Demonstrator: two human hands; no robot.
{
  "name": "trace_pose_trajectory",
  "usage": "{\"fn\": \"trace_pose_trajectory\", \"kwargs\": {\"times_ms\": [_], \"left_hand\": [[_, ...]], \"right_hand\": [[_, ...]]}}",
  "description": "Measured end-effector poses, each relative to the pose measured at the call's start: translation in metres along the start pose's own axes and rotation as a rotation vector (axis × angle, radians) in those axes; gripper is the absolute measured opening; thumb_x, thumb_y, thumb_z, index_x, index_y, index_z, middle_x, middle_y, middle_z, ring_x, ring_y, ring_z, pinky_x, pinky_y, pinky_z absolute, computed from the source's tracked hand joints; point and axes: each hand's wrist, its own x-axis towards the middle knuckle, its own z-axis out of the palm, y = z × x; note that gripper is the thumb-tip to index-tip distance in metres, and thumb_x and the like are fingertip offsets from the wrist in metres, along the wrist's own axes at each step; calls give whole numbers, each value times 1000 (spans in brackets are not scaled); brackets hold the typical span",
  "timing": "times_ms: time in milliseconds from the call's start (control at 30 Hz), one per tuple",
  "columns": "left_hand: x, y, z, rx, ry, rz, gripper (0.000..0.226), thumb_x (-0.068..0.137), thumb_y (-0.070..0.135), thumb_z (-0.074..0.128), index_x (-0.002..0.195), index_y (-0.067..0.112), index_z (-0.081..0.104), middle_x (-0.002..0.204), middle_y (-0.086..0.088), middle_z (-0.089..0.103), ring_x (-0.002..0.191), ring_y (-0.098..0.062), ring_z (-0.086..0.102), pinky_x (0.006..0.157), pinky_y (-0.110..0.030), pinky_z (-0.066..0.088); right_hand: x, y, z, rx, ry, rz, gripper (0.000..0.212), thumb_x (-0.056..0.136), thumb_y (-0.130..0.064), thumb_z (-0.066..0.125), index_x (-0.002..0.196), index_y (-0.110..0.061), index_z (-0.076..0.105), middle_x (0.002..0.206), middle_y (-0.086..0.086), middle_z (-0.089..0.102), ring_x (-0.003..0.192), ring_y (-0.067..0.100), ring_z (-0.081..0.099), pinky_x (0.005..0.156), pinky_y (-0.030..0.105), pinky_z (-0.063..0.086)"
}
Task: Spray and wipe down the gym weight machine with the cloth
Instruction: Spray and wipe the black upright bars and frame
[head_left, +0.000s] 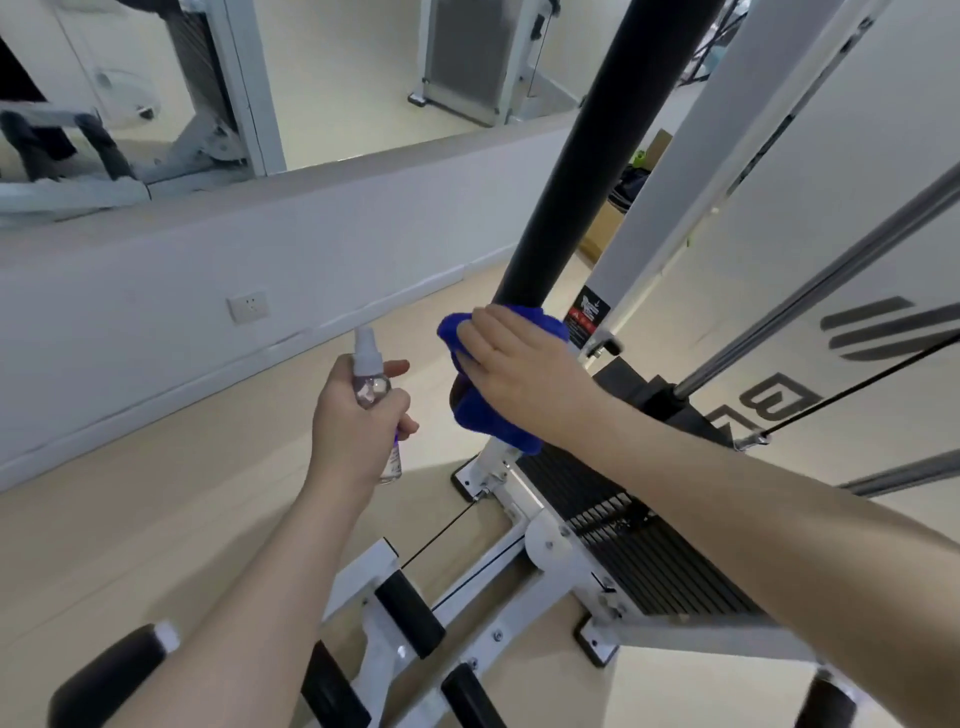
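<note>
**Cloth pressed to the black post, spray bottle held beside it**

Your right hand (511, 364) reaches in from the lower right with the forearm stretched across the weight stack (639, 540). Its palm lies flat and its fingers are spread, pressing the blue cloth (483, 415) against the lower end of the black post (587, 171) of the weight machine (519, 525). The cloth bunches around the post just above the white base bracket.

Your left hand (358, 421) comes up from the lower left, wrist straight, fist closed around the clear spray bottle (370, 379). The bottle is held upright with its white nozzle uppermost, just left of the cloth and not touching it, above the pale floor (156, 493).
</note>
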Motion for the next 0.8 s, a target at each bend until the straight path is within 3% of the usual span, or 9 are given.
{"fn": "trace_pose_trajectory", "kwargs": {"times_ms": [100, 200, 267, 367, 467, 567, 633, 733, 800], "left_hand": [[-6, -10, 0, 49, 15, -10, 26, 80, -5, 50, 90, 19, 52, 101, 6, 64, 48, -11, 55, 61, -35, 52], [-9, -23, 3, 115, 19, -27, 19, 81, -1, 52, 90, 15, 51, 85, 3, 63, 49, -12, 56, 67, -43, 53], [-15, -28, 5, 202, -12, -11, 24, 85, 7, 56, 103, 22, 48, 79, 3, 61, 55, -13, 60, 64, -38, 52], [-26, -33, 5, 508, -112, 191, 62, 88, 16, 60, 139, 33, 28, 89, 7, 58, 63, -11, 57, 57, -19, 43], [-29, -40, 26, 1138, -121, 623, 87, 79, 13, 70, 146, 24, 16, 95, -8, 60, 45, -13, 46, 43, -19, 28], [-24, -47, 64, 1503, -264, 544, 88, 93, 10, 45, 141, 30, -26, 117, -11, 45, 50, -12, 41, 49, -23, 34], [-18, -51, 83, 1569, -261, 488, 83, 92, 7, 42, 142, 27, -20, 110, -12, 48, 45, -14, 33, 43, -23, 29], [-9, -64, 94, 1608, -105, 491, 77, 78, 4, 58, 139, 23, 15, 74, -8, 53, 33, -13, 12, 38, -18, 3], [-7, -68, 95, 1604, -136, 402, 69, 85, 4, 48, 143, 22, 15, 85, -10, 55, 37, -15, 28, 37, -20, 11]], "right_hand": [[-5, 39, -18, -108, 188, 66, 23, 76, -7, 66, 98, -13, 70, 114, 7, 63, 115, 30, 54, 105, 40, 33], [-6, 16, -5, 12, 147, 121, 30, 75, -4, 64, 105, -10, 68, 121, 10, 60, 122, 30, 50, 107, 42, 29], [-13, -25, 16, 150, -129, 38, 37, 77, -5, 63, 114, -8, 62, 130, 9, 54, 130, 29, 41, 111, 42, 26], [-36, -70, 42, 383, -495, 15, 50, 79, -6, 65, 127, -9, 52, 144, 7, 38, 140, 26, 21, 116, 40, 15], [-63, -67, 49, 620, -573, 301, 62, 79, -12, 68, 136, -11, 42, 148, 7, 30, 139, 25, 21, 113, 37, 23], [-85, -39, 51, 790, -502, 677, 45, 88, -5, 52, 132, -12, 46, 142, 7, 35, 128, 24, 34, 104, 34, 35], [-97, -21, 54, 822, -535, 866, 47, 88, -3, 49, 133, -14, 44, 144, 4, 31, 119, 24, 44, 94, 33, 43], [-113, -9, 66, 1082, -516, 1117, 51, 89, 4, 42, 137, -12, 39, 142, 3, 31, 103, 23, 54, 84, 24, 44], [-118, -12, 69, 1323, -376, 1247, 49, 91, 5, 37, 137, -12, 40, 132, -1, 39, 99, 13, 52, 75, 7, 39]]}}
